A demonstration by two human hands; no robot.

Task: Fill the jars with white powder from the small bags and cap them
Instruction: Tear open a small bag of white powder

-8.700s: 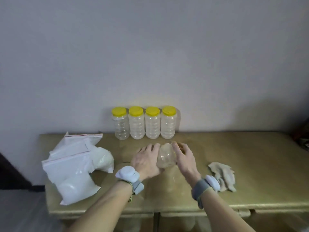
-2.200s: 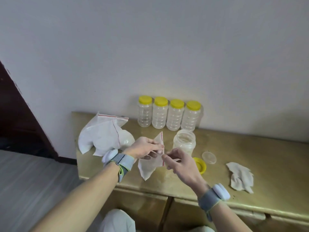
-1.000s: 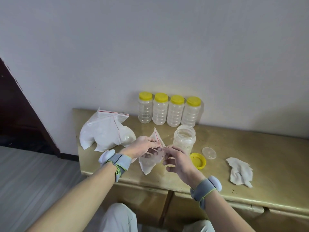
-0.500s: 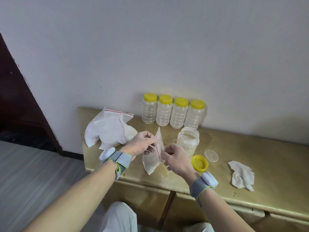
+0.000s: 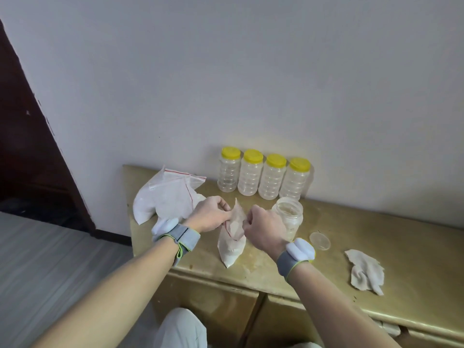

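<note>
A small zip bag of white powder (image 5: 231, 247) stands on the gold table (image 5: 351, 247), its bottom resting near the front edge. My left hand (image 5: 209, 216) pinches one side of its red-lined mouth and my right hand (image 5: 263, 228) pinches the other side. Just right of my right hand stands an uncapped clear jar (image 5: 288, 217), partly hidden by that hand. Its yellow cap is hidden behind my right wrist. A clear inner seal disc (image 5: 319, 241) lies beside the jar.
A row of several clear jars with yellow caps (image 5: 263, 179) stands against the wall. A pile of larger powder bags (image 5: 168, 197) lies at the table's left end. A crumpled cloth (image 5: 366, 271) lies at the right. The table's left edge drops to the floor.
Both hands have pulled apart at the bag's mouth and turned it, and the bag's bottom now rests on the table. The jar has not moved.
</note>
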